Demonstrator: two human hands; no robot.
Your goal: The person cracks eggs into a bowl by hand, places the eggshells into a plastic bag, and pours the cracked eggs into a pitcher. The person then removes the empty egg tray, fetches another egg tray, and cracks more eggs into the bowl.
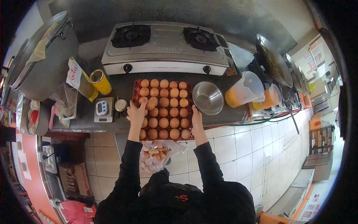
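A red egg tray (190,98) full of brown eggs (164,102) lies on the counter in front of the stove, its near side reaching past the counter edge. My left hand (137,114) is closed around the tray's left edge, its thumb over the top. Beside that thumb one egg (150,105) sits out of line, overlapping another. On the opposite side, my right hand (197,120) grips the tray's right edge, fingers partly hidden. Just below the tray hangs a clear plastic bag (156,156) with eggshells. A steel bowl (208,98) stands right of the tray.
Behind is a two-burner gas stove (164,50). Leftward are a small scale (104,118) with a timer (101,108), a yellow can (100,82) and a large pot (56,67). Rightward, plastic jugs (250,87) of orange liquid stand near a wok (274,61).
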